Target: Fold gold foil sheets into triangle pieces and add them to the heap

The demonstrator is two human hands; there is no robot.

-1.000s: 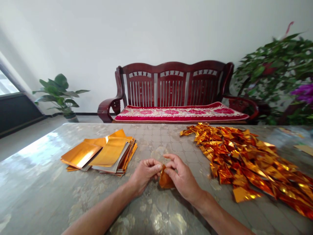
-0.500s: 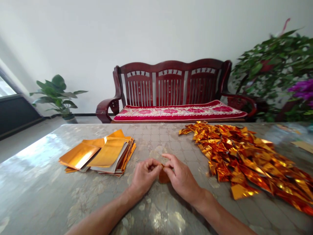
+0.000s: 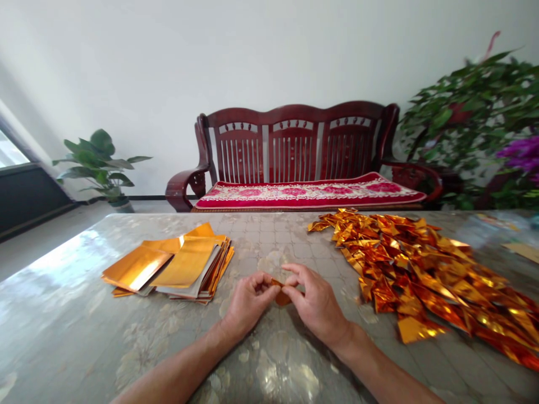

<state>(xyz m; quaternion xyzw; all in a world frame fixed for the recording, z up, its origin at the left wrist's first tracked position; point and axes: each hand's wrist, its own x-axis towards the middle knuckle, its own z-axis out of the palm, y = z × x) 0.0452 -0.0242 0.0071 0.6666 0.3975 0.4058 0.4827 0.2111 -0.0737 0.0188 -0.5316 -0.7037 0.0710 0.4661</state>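
Between both hands is a small piece of orange-gold foil paper [image 3: 282,297], partly covered by my fingers. My left hand [image 3: 251,297] pinches its left side between thumb and forefinger. From the right, my right hand [image 3: 314,297] grips it with the thumb and a fingertip, one finger lifted above. To the left lies a loose stack of flat gold foil sheets [image 3: 185,264] with grey backs. A large heap of folded gold foil pieces [image 3: 412,269] spreads over the right side.
The table [image 3: 168,348] has a glossy, flower-patterned cover. Clear plastic [image 3: 492,227] lies at the far right. Behind the table stand a dark red wooden bench [image 3: 295,148] with a red patterned cushion [image 3: 307,192], a potted plant [image 3: 99,160] and leafy greenery [image 3: 471,112].
The foil piece has tilted up slightly between my fingers, showing more of its upper edge. My right hand has shifted a little. The stack and heap stay unchanged.
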